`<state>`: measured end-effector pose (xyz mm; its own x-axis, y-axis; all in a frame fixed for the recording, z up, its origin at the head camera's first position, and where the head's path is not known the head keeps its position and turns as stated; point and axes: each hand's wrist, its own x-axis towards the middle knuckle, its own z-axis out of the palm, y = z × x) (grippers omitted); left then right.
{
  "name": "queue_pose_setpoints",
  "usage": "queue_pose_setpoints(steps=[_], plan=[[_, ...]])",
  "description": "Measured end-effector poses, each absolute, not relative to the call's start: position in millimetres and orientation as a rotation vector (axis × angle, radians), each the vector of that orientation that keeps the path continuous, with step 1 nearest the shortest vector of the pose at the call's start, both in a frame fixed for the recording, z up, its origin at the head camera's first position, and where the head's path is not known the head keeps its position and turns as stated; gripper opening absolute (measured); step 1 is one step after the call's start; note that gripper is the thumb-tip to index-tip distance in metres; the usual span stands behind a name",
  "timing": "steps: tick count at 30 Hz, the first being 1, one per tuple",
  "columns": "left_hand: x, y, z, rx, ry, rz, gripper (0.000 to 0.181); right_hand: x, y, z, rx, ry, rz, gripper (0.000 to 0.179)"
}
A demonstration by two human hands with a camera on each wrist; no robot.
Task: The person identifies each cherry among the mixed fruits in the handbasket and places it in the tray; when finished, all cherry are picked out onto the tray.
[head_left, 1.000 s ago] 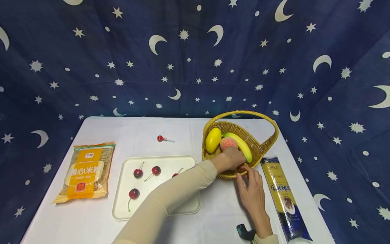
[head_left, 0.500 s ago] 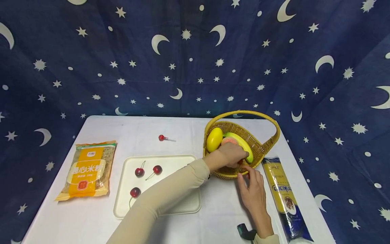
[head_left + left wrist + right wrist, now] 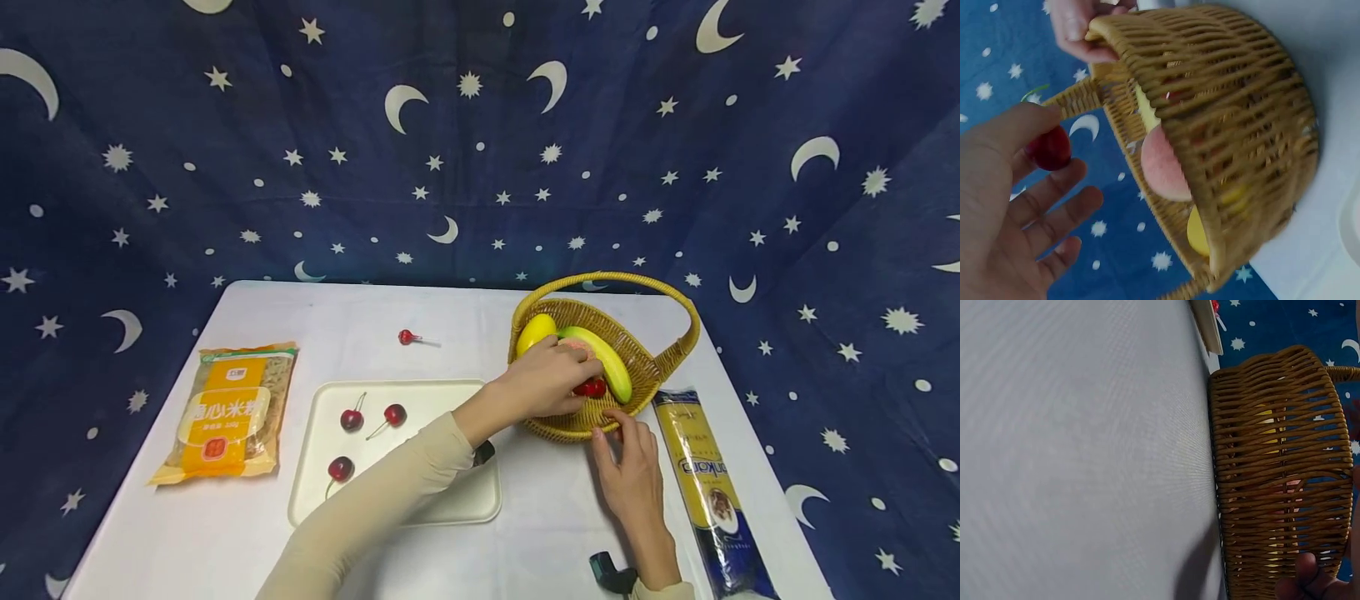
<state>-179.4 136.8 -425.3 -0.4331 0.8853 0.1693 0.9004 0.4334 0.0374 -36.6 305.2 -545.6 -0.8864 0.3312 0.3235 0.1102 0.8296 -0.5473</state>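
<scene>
My left hand (image 3: 551, 379) is over the wicker basket (image 3: 645, 371), pinching a dark red cherry (image 3: 1049, 149) between thumb and fingers; its green stem sticks up past the thumb in the left wrist view. The other fingers are spread. At the basket's near rim, my right hand (image 3: 633, 467) grips the edge, with its thumb (image 3: 1307, 569) against the outer weave. Inside the basket lie a yellow mango-like fruit (image 3: 536, 331), a pink peach (image 3: 1163, 165) partly hidden by my left hand, and a banana (image 3: 613, 367). Something red (image 3: 596, 387) shows beside my left fingertips.
A cream tray (image 3: 480, 500) with several cherries (image 3: 341, 468) stands left of the basket, partly covered by my left sleeve. Behind it lies a red lollipop (image 3: 408, 337). An orange noodle bag (image 3: 225, 412) is far left; a blue-and-gold pasta packet (image 3: 716, 492) lies right.
My left hand has drawn up and back from deep in the basket, and red now shows by its fingertips. The right hand keeps its hold on the rim. The head view has shifted slightly.
</scene>
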Motion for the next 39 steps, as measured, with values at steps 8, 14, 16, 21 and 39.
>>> queue_pose_setpoints(steps=[8,14,16,21,39], plan=[[-168,93,-432,-1.366,-2.532,-0.334,0.035,-37,308,-541,-0.338,-2.606,0.773,0.037],[-158,56,-443,-1.227,-2.571,-0.472,0.034,-37,308,-539,-0.36,-2.626,0.776,0.037],[-154,43,-446,-1.177,-2.585,-0.51,0.034,-36,308,-539,-0.364,-2.628,0.776,0.037],[-142,2,-455,-1.027,-2.639,-0.559,0.033,-36,306,-538,-0.367,-2.629,0.777,0.037],[-88,-109,-510,-0.668,-2.705,-0.666,0.038,-36,306,-538,-0.36,-2.631,0.786,0.036]])
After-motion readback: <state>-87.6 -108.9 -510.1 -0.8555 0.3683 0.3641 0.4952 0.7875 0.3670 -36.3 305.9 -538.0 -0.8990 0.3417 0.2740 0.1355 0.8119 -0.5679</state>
